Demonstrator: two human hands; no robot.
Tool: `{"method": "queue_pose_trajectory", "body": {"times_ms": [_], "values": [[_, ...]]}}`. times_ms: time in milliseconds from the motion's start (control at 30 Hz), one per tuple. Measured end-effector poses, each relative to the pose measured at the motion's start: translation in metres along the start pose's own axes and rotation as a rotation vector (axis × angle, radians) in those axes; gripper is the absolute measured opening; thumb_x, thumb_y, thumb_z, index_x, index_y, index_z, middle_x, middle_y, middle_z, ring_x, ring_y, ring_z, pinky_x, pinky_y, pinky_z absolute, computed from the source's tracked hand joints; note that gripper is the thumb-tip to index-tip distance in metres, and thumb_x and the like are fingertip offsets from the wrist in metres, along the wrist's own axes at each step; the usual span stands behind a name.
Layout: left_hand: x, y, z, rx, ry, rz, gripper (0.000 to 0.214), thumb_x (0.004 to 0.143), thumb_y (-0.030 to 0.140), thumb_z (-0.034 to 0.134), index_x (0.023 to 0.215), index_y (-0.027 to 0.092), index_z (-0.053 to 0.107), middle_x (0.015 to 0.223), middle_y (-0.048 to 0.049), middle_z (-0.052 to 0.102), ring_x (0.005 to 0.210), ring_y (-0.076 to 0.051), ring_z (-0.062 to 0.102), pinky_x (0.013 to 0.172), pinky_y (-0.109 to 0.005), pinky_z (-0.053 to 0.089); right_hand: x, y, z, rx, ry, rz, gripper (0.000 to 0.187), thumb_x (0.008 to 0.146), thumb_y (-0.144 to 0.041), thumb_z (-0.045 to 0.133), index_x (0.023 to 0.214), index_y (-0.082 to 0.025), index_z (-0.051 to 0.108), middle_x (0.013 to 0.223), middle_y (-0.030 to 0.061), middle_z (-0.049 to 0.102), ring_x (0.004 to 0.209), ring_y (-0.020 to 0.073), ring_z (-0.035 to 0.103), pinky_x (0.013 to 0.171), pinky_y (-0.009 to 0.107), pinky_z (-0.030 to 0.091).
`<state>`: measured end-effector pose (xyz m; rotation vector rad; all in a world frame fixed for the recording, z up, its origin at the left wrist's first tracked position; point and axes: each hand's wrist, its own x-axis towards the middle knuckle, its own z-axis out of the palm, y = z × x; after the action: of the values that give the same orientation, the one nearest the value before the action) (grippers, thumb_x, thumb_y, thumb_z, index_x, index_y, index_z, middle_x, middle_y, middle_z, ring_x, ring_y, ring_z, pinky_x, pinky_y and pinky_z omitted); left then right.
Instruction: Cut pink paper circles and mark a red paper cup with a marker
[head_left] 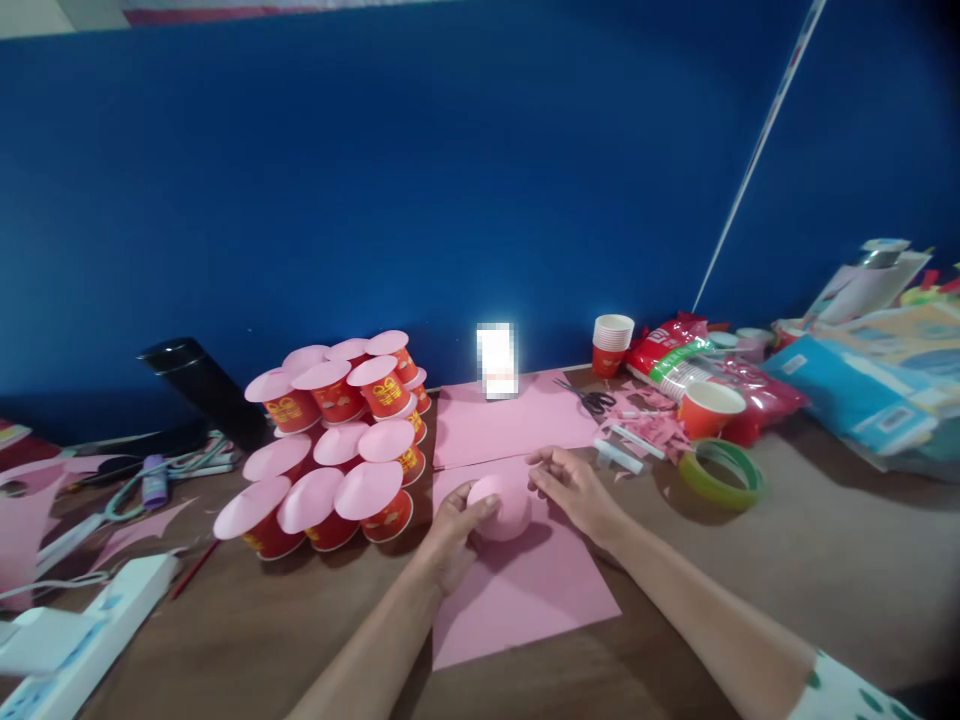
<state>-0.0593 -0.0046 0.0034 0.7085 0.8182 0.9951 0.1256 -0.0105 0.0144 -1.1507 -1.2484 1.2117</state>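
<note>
My left hand point(450, 535) and my right hand point(574, 490) both grip a pink paper cone point(504, 505) held over a pink paper sheet point(525, 590) on the wooden table point(675, 600). The left thumb presses on the cone's near side. The right fingers pinch its far right edge. To the left of my left hand stands a pile of red paper cups topped with pink cones point(337, 450), stacked in several rows.
A second pink sheet point(510, 420) lies behind, with scissors point(589, 400) and pink scraps point(645, 420) to its right. A green tape roll point(721, 472), red cups point(709, 408), a cup stack point(613, 345) and bags point(862, 390) fill the right. A black bottle point(199, 385), cords and a power strip point(82, 620) lie left.
</note>
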Motion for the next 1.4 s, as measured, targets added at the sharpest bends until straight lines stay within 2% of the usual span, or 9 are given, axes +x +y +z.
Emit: {"method": "queue_pose_trajectory", "body": {"times_ms": [167, 333, 500, 633, 933, 1067, 1167, 1333, 1400], "values": [[-0.001, 0.004, 0.000, 0.021, -0.037, -0.007, 0.041, 0.057, 0.031, 0.085, 0.088, 0.013, 0.065, 0.071, -0.0025, 0.066, 0.058, -0.009, 0.057, 0.054, -0.018, 0.042, -0.002, -0.027, -0.019, -0.005, 0.134, -0.082, 0.034, 0.075, -0.046, 0.068, 0.094, -0.018, 0.060, 0.067, -0.0012, 0.064, 0.056, 0.0099, 0.054, 0.051, 0.022, 0.042], [-0.001, 0.005, -0.001, 0.067, -0.028, -0.007, 0.041, 0.057, 0.032, 0.085, 0.087, 0.013, 0.065, 0.060, 0.0029, 0.060, 0.042, -0.003, 0.043, 0.041, -0.015, 0.030, -0.007, -0.061, -0.061, -0.073, 0.313, -0.241, 0.033, 0.076, -0.044, 0.069, 0.093, -0.018, 0.060, 0.068, -0.0009, 0.064, 0.053, 0.0084, 0.053, 0.047, 0.021, 0.043], [-0.001, 0.005, 0.000, 0.054, -0.039, -0.021, 0.043, 0.058, 0.031, 0.084, 0.093, 0.013, 0.065, 0.069, -0.0011, 0.066, 0.051, -0.007, 0.054, 0.049, -0.018, 0.042, -0.012, -0.073, -0.103, -0.164, 0.427, -0.256, 0.035, 0.074, -0.047, 0.071, 0.093, -0.019, 0.061, 0.069, 0.0004, 0.064, 0.054, 0.0098, 0.055, 0.045, 0.021, 0.045], [-0.001, 0.004, -0.001, 0.027, -0.054, -0.033, 0.042, 0.059, 0.030, 0.084, 0.093, 0.014, 0.065, 0.081, -0.0056, 0.070, 0.065, -0.013, 0.062, 0.061, -0.023, 0.049, -0.014, -0.074, -0.121, -0.276, 0.481, -0.310, 0.033, 0.076, -0.047, 0.069, 0.091, -0.018, 0.061, 0.067, -0.0003, 0.062, 0.055, 0.0105, 0.055, 0.048, 0.022, 0.044], [0.000, 0.002, -0.001, 0.056, -0.020, -0.030, 0.044, 0.058, 0.033, 0.084, 0.093, 0.015, 0.065, 0.072, -0.0013, 0.068, 0.061, -0.011, 0.061, 0.060, -0.020, 0.048, -0.016, -0.068, -0.123, -0.397, 0.419, -0.293, 0.030, 0.080, -0.045, 0.064, 0.093, -0.018, 0.061, 0.065, -0.0018, 0.060, 0.051, 0.0099, 0.050, 0.045, 0.021, 0.040], [0.000, 0.003, -0.003, 0.061, -0.082, -0.044, 0.041, 0.061, 0.033, 0.082, 0.094, 0.014, 0.064, 0.074, -0.0016, 0.067, 0.062, -0.010, 0.061, 0.060, -0.020, 0.047, -0.003, -0.068, -0.124, -0.585, 0.386, -0.286, 0.025, 0.086, -0.039, 0.058, 0.096, -0.017, 0.060, 0.077, 0.0031, 0.067, 0.063, 0.0139, 0.061, 0.057, 0.025, 0.048], [0.000, 0.003, -0.003, 0.055, -0.091, -0.043, 0.040, 0.061, 0.033, 0.082, 0.092, 0.015, 0.064, 0.072, -0.0005, 0.066, 0.059, -0.009, 0.059, 0.058, -0.020, 0.046, 0.024, -0.068, -0.122, -1.055, 0.303, -0.131, 0.022, 0.094, -0.028, 0.046, 0.107, -0.017, 0.058, 0.101, 0.0070, 0.070, 0.085, 0.0159, 0.066, 0.074, 0.026, 0.051], [-0.002, 0.004, -0.001, 0.017, -0.090, -0.029, 0.038, 0.061, 0.031, 0.082, 0.091, 0.015, 0.064, 0.071, 0.0007, 0.065, 0.059, -0.008, 0.058, 0.058, -0.018, 0.046, 0.080, -0.058, -0.112, -1.309, 0.221, 0.091, 0.020, 0.094, -0.025, 0.051, 0.105, -0.016, 0.064, 0.105, 0.0092, 0.069, 0.099, 0.0228, 0.064, 0.087, 0.035, 0.048], [-0.002, 0.003, 0.000, 0.006, -0.067, -0.032, 0.040, 0.061, 0.031, 0.083, 0.092, 0.015, 0.064, 0.073, -0.0001, 0.066, 0.059, -0.009, 0.059, 0.059, -0.020, 0.047, 0.098, -0.050, -0.109, -1.392, 0.173, 0.212, 0.028, 0.092, -0.032, 0.057, 0.115, -0.015, 0.059, 0.114, 0.0083, 0.063, 0.099, 0.0207, 0.063, 0.085, 0.041, 0.052]]}}
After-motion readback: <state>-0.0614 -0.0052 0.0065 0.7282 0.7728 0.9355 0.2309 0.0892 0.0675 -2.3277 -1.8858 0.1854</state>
